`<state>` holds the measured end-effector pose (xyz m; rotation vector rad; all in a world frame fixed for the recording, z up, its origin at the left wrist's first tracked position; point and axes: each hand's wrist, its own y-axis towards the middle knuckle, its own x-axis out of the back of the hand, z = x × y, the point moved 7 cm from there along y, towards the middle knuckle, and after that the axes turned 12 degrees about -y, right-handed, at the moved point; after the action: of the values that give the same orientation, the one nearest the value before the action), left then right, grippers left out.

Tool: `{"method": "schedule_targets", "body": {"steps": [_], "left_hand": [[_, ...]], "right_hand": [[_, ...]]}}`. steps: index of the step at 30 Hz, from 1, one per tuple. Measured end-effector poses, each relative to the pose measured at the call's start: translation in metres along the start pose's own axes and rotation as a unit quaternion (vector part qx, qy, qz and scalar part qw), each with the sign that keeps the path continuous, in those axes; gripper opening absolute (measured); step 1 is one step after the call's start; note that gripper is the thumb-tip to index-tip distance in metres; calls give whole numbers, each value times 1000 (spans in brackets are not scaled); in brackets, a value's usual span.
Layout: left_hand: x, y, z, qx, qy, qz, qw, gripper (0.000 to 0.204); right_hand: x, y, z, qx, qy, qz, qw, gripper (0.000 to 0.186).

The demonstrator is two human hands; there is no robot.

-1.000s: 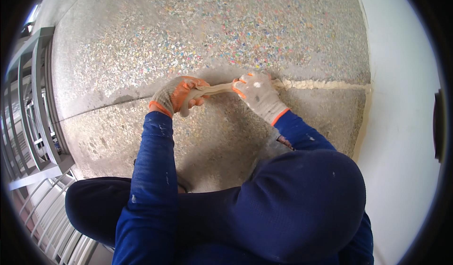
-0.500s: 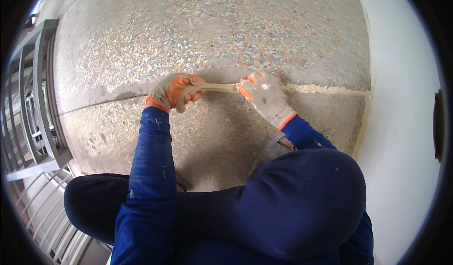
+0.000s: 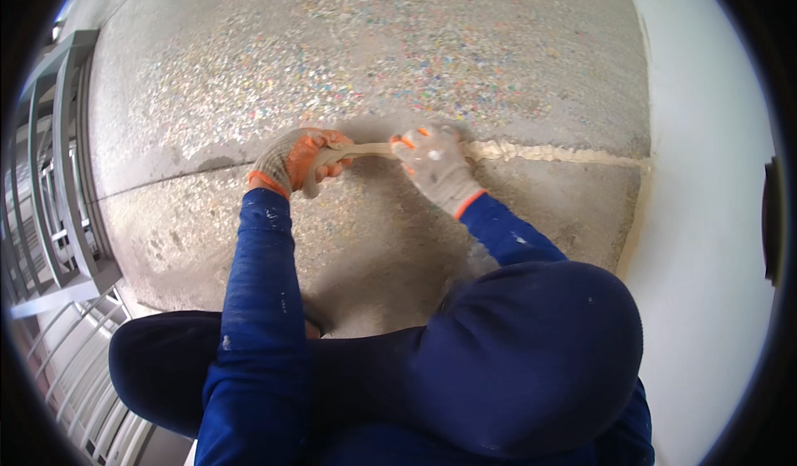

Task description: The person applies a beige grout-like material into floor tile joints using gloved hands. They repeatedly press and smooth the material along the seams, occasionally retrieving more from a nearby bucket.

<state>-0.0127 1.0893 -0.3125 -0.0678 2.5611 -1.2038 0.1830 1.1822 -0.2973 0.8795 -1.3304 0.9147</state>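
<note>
A soft beige strip of putty (image 3: 371,149) stretches between my two gloved hands, above a straight joint in the floor. My left hand (image 3: 307,160), in a pale knit glove with an orange palm, is closed round the strip, and a loose end hangs below the fingers. The curled fingers of my right hand (image 3: 433,162) close on the strip's other part, down at the joint; their tips are partly hidden. Rough beige putty (image 3: 548,154) fills the joint from beside my right hand to the white wall.
The bare joint (image 3: 166,179) runs on leftward. Speckled concrete floor (image 3: 349,67) lies ahead. A white wall (image 3: 706,217) bounds the right, beige filler (image 3: 638,225) along its foot. Grey metal railing (image 3: 76,150) stands left. My bent knee (image 3: 531,350) is close below my right forearm.
My right hand has slid left along the joint, leaving a longer run of putty behind it. The strip between my hands is shorter. My left hand has shifted slightly left.
</note>
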Motion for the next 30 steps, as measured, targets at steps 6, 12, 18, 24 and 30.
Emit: {"method": "schedule_targets", "body": {"steps": [6, 12, 18, 24, 30], "left_hand": [[7, 12, -11, 21, 80, 13, 996, 31], [3, 19, -23, 6, 168, 101, 981, 17], [-18, 12, -62, -113, 516, 264, 807, 38], [-14, 29, -40, 96, 179, 270, 941, 24], [-5, 48, -22, 109, 107, 255, 955, 39]], "right_hand": [[87, 6, -52, 28, 24, -51, 998, 25], [144, 9, -137, 70, -70, 80, 992, 26], [70, -13, -104, -229, -56, 376, 896, 27], [5, -81, -47, -573, 40, 25, 818, 22], [-26, -83, -33, -610, 31, -34, 791, 17]]}}
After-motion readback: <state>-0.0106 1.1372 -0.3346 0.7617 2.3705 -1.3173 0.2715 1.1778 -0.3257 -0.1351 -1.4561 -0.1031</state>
